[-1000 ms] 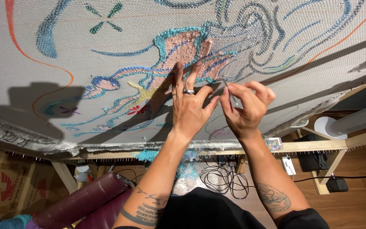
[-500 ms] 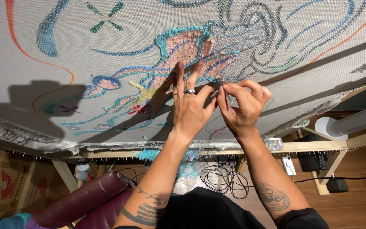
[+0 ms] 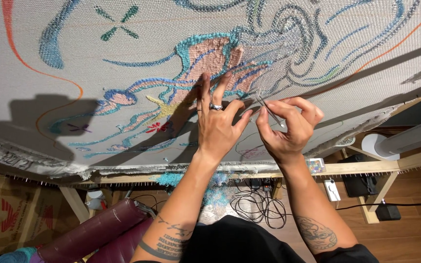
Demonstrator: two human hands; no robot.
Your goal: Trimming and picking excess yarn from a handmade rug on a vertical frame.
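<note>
A pale cloth stretched on a wooden frame carries swirling blue yarn. The left hand presses flat against it, fingers spread; the right hand pinches a thin metal tool beside it.

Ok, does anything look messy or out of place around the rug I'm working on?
Mostly below the frame. The cloth's lower edge hangs frayed and bunched at the left, teal yarn scraps lie piled under the frame, and black cables sit in a loose tangle beside them. The left hand and right hand show nothing odd.
</note>
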